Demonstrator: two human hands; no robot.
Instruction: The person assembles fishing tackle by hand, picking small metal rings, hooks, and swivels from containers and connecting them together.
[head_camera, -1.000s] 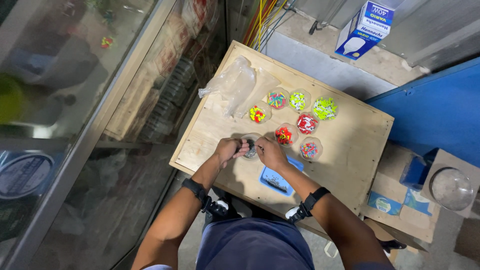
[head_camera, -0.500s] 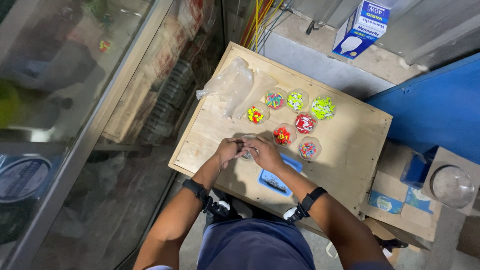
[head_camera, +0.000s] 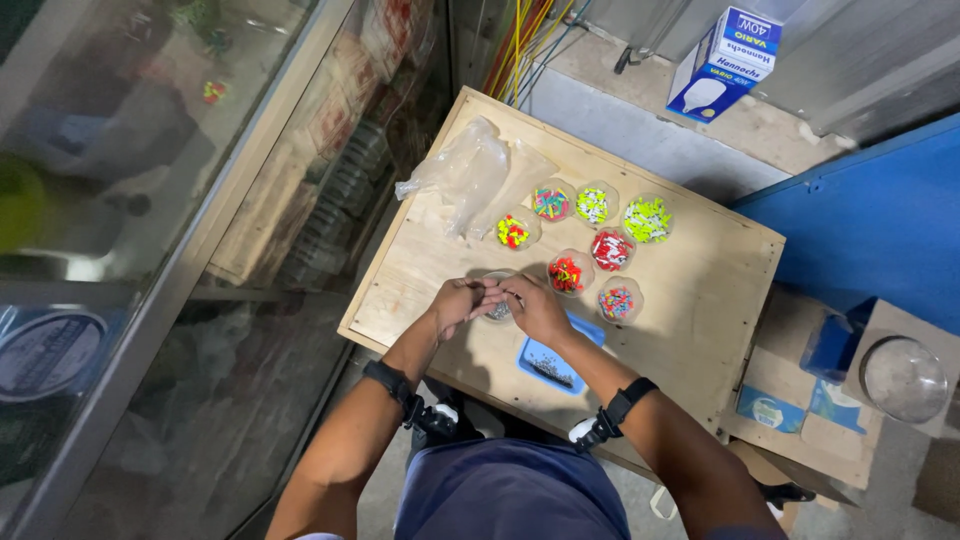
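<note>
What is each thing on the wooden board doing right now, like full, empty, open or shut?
Left hand: closed around the small clear dish, fingertips meeting the right hand.
Right hand: pinching over that dish.
Small clear dish: mostly hidden by the hands; contents unclear.
Six round clear dishes: uncovered, filled with colourful bits.
Blue rectangular tray: open, a few dark specks inside.
Clear plastic bags: crumpled, lying flat.
White and blue bulb box: shut, upright.
Wooden board: level.

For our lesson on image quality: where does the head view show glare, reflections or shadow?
Head view: the glass panel on the left carries blurred reflections; the plywood board is evenly lit and sharp; both hands, left hand and right hand, shade the small dish between them.
</note>
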